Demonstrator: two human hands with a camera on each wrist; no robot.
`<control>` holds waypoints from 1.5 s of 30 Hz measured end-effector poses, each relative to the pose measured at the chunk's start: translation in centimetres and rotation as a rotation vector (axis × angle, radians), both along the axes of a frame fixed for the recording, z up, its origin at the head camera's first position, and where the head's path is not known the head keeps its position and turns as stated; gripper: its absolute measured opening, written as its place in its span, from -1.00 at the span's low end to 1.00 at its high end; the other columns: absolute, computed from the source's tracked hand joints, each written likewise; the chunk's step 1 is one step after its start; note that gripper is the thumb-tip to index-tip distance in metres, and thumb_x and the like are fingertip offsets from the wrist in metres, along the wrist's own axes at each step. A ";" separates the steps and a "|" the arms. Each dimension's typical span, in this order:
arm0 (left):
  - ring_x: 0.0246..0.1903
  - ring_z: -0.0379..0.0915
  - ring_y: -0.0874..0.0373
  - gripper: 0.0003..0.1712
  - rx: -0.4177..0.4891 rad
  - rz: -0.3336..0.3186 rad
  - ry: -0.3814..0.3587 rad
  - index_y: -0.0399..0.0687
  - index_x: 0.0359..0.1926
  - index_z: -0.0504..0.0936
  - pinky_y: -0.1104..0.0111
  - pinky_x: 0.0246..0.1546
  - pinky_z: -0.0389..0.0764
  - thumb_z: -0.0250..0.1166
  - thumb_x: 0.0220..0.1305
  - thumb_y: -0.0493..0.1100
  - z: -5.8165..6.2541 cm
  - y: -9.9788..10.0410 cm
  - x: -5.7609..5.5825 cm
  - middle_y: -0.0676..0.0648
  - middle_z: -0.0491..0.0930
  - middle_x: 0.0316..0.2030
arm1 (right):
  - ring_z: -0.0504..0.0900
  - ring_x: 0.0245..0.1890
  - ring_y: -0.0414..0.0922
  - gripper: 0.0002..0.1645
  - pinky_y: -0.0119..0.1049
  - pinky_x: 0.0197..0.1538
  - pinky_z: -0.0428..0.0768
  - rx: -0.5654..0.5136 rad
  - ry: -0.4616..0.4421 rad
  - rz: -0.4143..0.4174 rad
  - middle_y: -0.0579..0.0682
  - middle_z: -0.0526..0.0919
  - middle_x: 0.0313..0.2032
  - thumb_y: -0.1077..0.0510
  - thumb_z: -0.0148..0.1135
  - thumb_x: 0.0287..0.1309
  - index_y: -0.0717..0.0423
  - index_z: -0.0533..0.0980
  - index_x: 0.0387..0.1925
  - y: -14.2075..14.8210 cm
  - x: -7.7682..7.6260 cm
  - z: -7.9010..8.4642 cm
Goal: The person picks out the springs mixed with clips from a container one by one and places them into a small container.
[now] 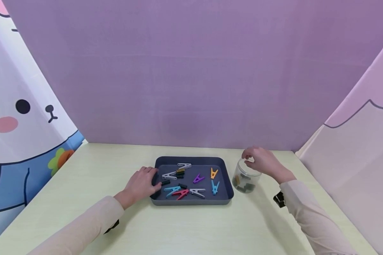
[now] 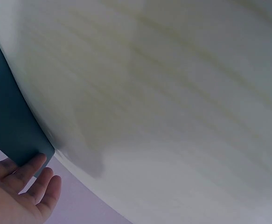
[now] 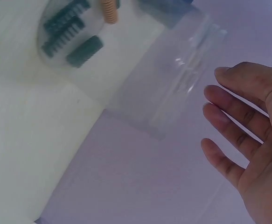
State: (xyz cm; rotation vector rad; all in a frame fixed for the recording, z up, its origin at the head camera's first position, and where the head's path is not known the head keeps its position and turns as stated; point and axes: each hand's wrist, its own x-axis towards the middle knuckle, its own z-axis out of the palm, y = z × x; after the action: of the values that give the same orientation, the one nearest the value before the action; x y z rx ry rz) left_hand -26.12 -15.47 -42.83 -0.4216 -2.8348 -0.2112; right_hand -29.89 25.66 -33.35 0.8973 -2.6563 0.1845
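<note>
A dark grey tray [image 1: 191, 202] stands on the table. Its left side is gripped by my left hand [image 1: 141, 184], thumb reaching over the rim; in the left wrist view a fingertip meets the tray's outer wall [image 2: 14, 107]. Inside lie clothespins: purple [image 1: 198, 178], yellow [image 1: 214, 173], blue [image 1: 215, 187], red [image 1: 181, 193] and white [image 1: 197, 192], plus small dark and brown ribbed pieces [image 1: 180, 174]. To the right, a clear jar [image 1: 247, 177] holds similar ribbed pieces [image 3: 85, 50]. Over its mouth hovers my right hand [image 1: 262, 161], fingers apart and holding nothing.
A pale wooden table [image 1: 191, 230] carries tray and jar, with a narrow gap between them. Behind its far edge hangs a purple cloth [image 1: 191, 71]. Cartoon-printed cloths flank it, one left [image 1: 25, 141] and one right [image 1: 364, 159].
</note>
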 end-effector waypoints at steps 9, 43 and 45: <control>-0.02 0.42 -0.08 -0.37 -0.009 -0.002 0.013 -0.18 0.03 0.50 0.10 -0.08 0.51 0.23 0.04 0.15 -0.1 -0.1 -0.1 -0.17 0.55 -0.03 | 0.55 -0.40 -0.14 -0.85 -0.23 -0.32 0.52 0.046 0.084 0.059 -0.12 0.61 -0.46 0.24 0.35 -0.15 0.02 0.59 -0.43 -2.5 0.4 0.2; -0.03 0.43 -0.07 -0.36 -0.006 0.004 0.014 -0.17 0.03 0.50 0.10 -0.08 0.52 0.24 0.02 0.16 0.0 0.1 0.2 -0.17 0.55 -0.03 | 0.49 -0.33 -0.22 -0.85 -0.21 -0.18 0.54 0.234 -0.009 0.194 -0.19 0.62 -0.38 0.08 0.30 -0.03 -0.03 0.61 -0.35 -12.3 1.5 -4.9; -0.04 0.43 -0.07 -0.37 -0.006 0.005 0.016 -0.17 0.02 0.50 0.10 -0.08 0.52 0.24 0.02 0.16 0.0 0.1 0.2 -0.17 0.55 -0.04 | 0.49 -0.32 -0.23 -0.85 -0.21 -0.16 0.54 0.248 -0.010 0.208 -0.20 0.62 -0.37 0.06 0.28 -0.01 -0.04 0.60 -0.33 -12.9 1.6 -5.1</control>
State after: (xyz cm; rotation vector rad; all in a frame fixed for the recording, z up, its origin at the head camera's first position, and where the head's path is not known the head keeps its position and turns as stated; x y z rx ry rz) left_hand -25.94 -15.39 -42.88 -0.4161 -2.8213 -0.1980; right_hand -28.33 12.80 -38.45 1.2546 -2.6298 -0.0951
